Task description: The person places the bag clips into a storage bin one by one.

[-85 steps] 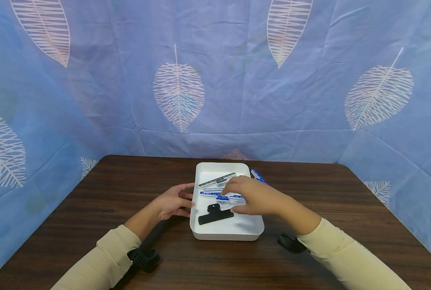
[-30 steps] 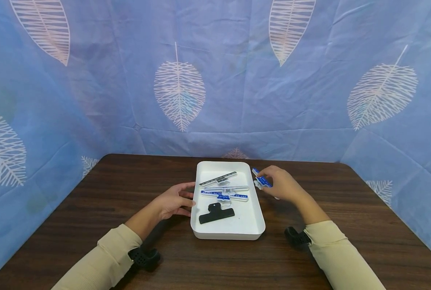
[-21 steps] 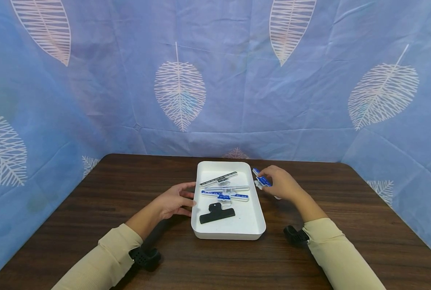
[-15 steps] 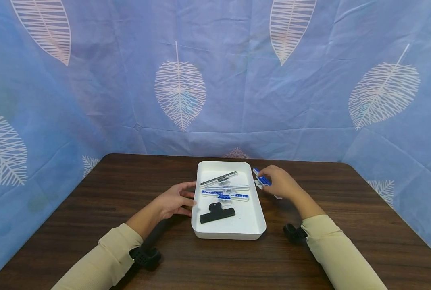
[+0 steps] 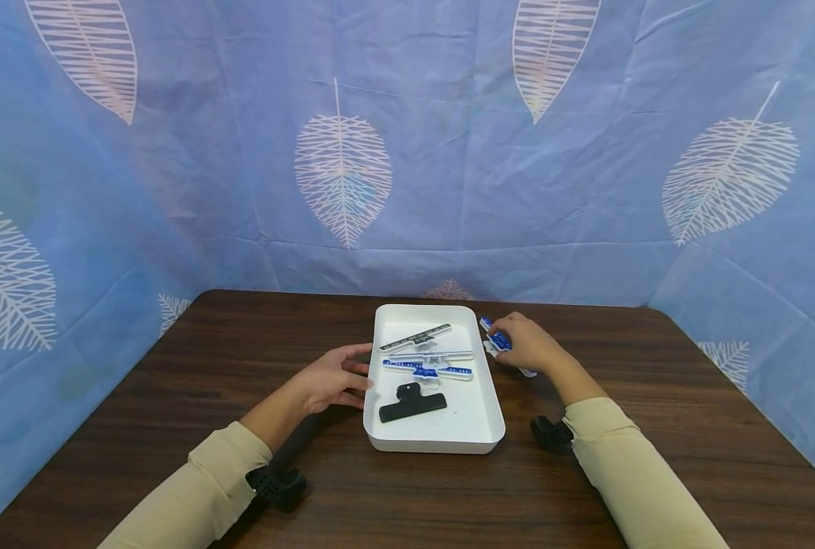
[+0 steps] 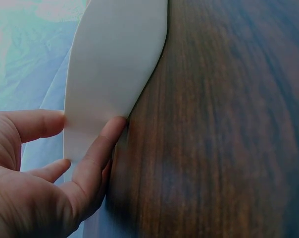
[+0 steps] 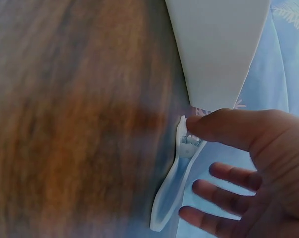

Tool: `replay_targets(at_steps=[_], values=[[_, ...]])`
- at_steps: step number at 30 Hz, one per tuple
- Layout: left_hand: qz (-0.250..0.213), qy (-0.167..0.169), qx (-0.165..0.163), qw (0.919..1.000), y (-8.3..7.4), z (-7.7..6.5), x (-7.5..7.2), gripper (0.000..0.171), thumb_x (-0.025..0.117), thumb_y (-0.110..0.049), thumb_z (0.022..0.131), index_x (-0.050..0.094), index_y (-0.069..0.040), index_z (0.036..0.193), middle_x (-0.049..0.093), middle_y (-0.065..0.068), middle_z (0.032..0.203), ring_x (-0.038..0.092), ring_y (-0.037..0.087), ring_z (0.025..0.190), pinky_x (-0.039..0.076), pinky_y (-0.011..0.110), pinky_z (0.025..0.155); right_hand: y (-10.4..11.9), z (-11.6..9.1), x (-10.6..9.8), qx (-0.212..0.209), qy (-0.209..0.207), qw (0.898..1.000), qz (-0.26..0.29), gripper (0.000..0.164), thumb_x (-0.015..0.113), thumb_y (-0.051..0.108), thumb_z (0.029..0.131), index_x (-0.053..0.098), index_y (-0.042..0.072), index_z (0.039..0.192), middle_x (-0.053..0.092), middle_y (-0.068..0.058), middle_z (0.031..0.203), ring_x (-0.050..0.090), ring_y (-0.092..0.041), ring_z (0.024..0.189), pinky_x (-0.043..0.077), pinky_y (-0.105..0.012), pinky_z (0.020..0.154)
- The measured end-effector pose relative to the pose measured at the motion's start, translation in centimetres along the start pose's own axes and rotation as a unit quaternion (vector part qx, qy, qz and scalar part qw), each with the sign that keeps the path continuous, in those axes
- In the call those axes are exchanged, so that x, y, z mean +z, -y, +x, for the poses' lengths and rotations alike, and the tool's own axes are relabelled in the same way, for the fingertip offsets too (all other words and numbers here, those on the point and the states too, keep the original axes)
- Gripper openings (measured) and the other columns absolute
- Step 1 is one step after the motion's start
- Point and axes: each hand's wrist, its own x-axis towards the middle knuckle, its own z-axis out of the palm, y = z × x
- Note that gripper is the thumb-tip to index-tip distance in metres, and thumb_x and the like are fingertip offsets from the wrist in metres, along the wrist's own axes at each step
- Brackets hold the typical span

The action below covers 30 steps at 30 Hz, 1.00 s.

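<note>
My left hand rests beside the white tray, its extended fingertips touching the tray's left wall, as the left wrist view shows. Beyond the tray's right wall, my right hand pinches a long blue-and-white plastic clip lying slantwise on the table; part of this clip hides behind the fingers. In the right wrist view the thumb lies on the clip's middle, with the other fingers spread behind. Inside the tray are a wide black clip, a blue-and-white clip, a pale clip and a black-and-white clip.
The dark wooden table runs out on both sides of the tray. Behind it hangs a blue cloth with white leaf prints. A black band sits on the left wrist and another band on the right.
My right hand has moved from over the tray rightward to the clip outside it, and has stayed there for the last second with only slight shifts. The left hand keeps its place.
</note>
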Motion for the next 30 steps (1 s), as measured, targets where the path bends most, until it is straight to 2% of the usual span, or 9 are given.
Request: replay_targets(at_steps=[12,19,30], values=[[-0.001,-0.001,0.002,1.0,0.0,0.1,0.0,0.071,0.058,0.009,0.078,0.027,-0.012,0.138,0.038,0.025,0.121,0.056,0.034,0.093,0.051,0.045,0.069,0.1,0.8,0.5,0.015,0.051,0.999,-0.006,0.06,0.069,0.021,0.073,0.047,0.006,0.126,0.046,-0.022,0.122,0.047,-0.036,0.106,0.04,-0.051,0.086],[-0.002,-0.001,-0.002,1.0,0.0,0.1,0.0,0.07,0.058,0.008,0.078,0.028,-0.013,0.138,0.038,0.025,0.121,0.055,0.034,0.094,0.051,0.044,0.069,0.2,1.2,0.6,0.017,0.059,0.998,-0.027,0.045,0.069,0.023,0.074,0.056,0.009,0.115,0.052,-0.018,0.111,0.052,-0.031,0.096,0.042,-0.049,0.082],[-0.002,-0.002,0.002,1.0,0.1,0.1,-0.1,0.071,0.058,0.008,0.078,0.028,-0.013,0.138,0.038,0.025,0.121,0.056,0.034,0.093,0.051,0.044,0.068,0.0,1.1,0.6,0.004,0.048,0.998,-0.045,0.037,0.068,0.02,0.073,0.06,0.009,0.108,0.056,-0.012,0.096,0.052,-0.025,0.084,0.045,-0.044,0.075]])
